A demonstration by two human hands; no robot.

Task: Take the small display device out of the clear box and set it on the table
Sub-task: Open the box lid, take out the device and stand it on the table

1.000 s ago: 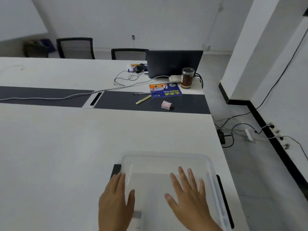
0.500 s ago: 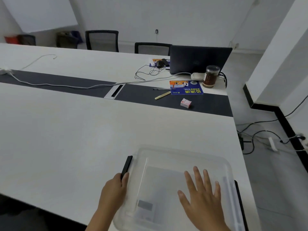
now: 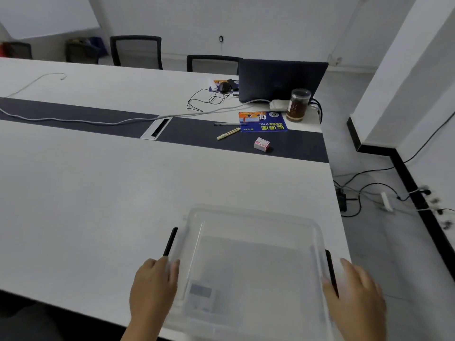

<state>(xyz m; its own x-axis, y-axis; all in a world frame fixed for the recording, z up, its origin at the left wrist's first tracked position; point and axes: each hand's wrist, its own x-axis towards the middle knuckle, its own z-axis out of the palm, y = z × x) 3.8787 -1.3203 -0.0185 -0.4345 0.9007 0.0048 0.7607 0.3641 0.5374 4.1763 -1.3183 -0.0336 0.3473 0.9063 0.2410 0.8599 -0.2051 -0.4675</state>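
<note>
Fingers of both hands on clear box latches, display device inside.

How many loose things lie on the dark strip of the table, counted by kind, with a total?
Pens or markers: 2, one yellow and one dark
Small red and white box: 1
Blue printed card, partly on the strip: 1
Grey cable crossing the strip: 1
Total: 5
</note>
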